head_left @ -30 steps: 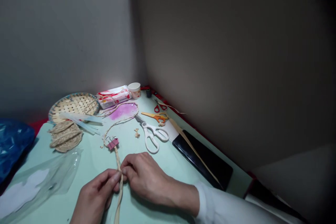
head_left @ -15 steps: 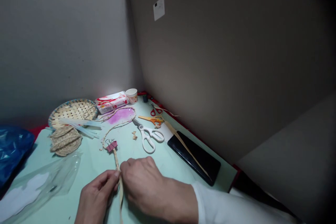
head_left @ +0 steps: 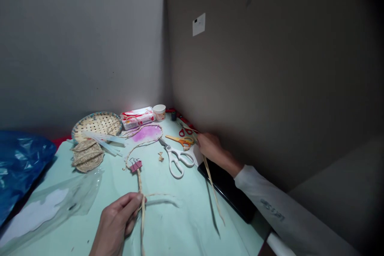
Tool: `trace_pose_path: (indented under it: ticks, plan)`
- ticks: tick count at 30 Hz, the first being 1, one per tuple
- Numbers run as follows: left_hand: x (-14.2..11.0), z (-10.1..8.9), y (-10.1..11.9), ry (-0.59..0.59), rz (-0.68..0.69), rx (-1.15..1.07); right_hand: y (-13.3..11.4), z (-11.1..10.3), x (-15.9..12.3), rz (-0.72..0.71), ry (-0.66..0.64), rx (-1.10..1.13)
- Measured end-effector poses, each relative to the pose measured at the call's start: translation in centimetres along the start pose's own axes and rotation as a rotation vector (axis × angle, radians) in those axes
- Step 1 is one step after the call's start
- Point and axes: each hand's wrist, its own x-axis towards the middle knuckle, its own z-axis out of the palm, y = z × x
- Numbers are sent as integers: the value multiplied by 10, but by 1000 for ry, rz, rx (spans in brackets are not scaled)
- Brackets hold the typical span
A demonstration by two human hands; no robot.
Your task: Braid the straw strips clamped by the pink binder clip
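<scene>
My left hand point(head_left: 117, 222) pinches a braided straw cord point(head_left: 140, 184) at the near edge of the pale green table point(head_left: 186, 224). The far end of the cord is held by a pink binder clip point(head_left: 136, 165). A loose strand curls off to the right of my fingers. My right hand point(head_left: 211, 147) has reached out to the right, beside the wall, and its fingers are closed on a long flat straw strip point(head_left: 212, 184) that hangs down over a black phone point(head_left: 228, 190). White-handled scissors point(head_left: 175, 158) lie between the two hands.
Orange scissors point(head_left: 180, 140) and red scissors point(head_left: 185, 131) lie near the wall. A woven tray point(head_left: 96, 125), stacked straw discs point(head_left: 87, 155), a tissue pack point(head_left: 138, 117) and a paper cup point(head_left: 159, 112) sit at the back. Clear plastic point(head_left: 54, 204) and a blue bag point(head_left: 21, 164) lie left.
My right hand let go of the braid, moved right toward the wall and took up the long straw strip. My left hand still holds the braid. The view has shifted.
</scene>
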Motion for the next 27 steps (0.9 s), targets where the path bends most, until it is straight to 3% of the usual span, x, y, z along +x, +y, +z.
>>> trace_pose_path:
  ticks: [4, 9, 14, 19, 22, 25, 27]
  plan:
    - [-2, -2, 1, -48, -11, 4, -1, -17, -18, -91, 50, 243]
    - [-10, 2, 10, -60, 34, 3, -25, -15, -52, -346, -297, 1075]
    - [-12, 5, 14, -70, 78, 9, -54, 8, -70, -343, -422, 1197]
    - [-10, 3, 12, -82, 101, 20, -71, 19, -59, -291, -491, 1294]
    - [-11, 2, 11, -94, 96, 29, -65, 11, -39, -315, -263, 1015]
    - [-12, 2, 11, -91, 94, 37, -48, -10, -19, -285, 228, 551]
    - [-12, 2, 12, -84, 94, 41, -37, -27, -15, -282, 415, 417]
